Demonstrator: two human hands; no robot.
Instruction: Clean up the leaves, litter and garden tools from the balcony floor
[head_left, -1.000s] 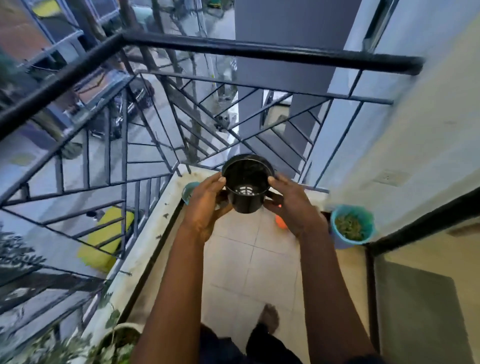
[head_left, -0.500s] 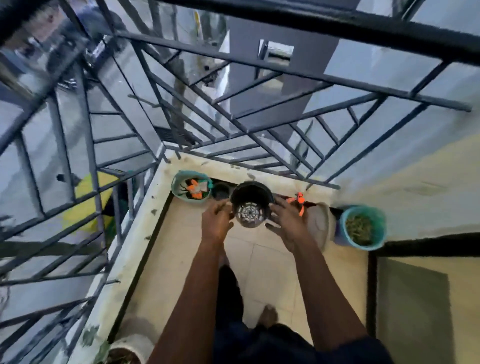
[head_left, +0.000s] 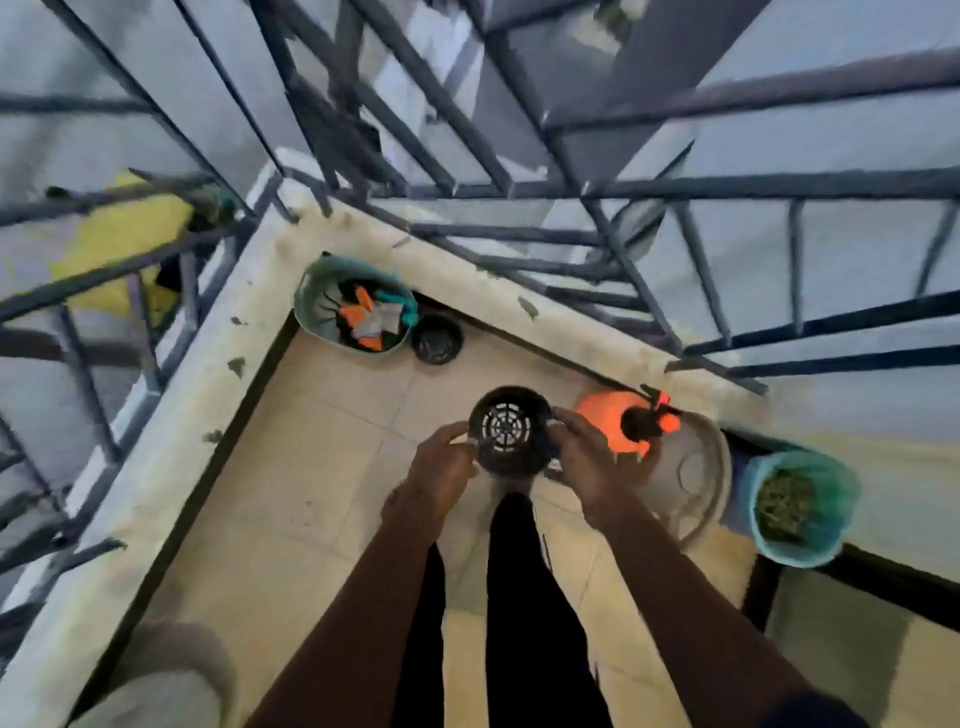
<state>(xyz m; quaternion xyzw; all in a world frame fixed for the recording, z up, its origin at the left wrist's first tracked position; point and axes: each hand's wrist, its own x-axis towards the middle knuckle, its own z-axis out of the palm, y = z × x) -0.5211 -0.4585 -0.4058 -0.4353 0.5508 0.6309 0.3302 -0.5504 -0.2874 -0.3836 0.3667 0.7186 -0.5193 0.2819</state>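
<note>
I hold an empty black plastic plant pot (head_left: 506, 427) above the tiled balcony floor (head_left: 337, 467); its slotted bottom shows through the opening. My left hand (head_left: 441, 470) grips its left side and my right hand (head_left: 584, 462) grips its right side. In the far left corner stands a teal basket (head_left: 311, 296) with orange and grey tools and litter inside. A second small black pot (head_left: 437, 340) sits on the floor just right of that basket. At the right wall a teal bucket (head_left: 826, 499) holds dry green leaves.
An orange spray bottle (head_left: 613, 426) lies beside a pale round lid or basin (head_left: 693, 478) to the right of my hands. A dark metal railing (head_left: 571, 182) on a low pale ledge (head_left: 208, 395) bounds the balcony. A pale pot (head_left: 171, 680) stands at lower left. My legs are below.
The view has tilted further down and nearer the floor. The black pot, still in both hands, has come lower toward the corner; the orange spray bottle now shows fully.
</note>
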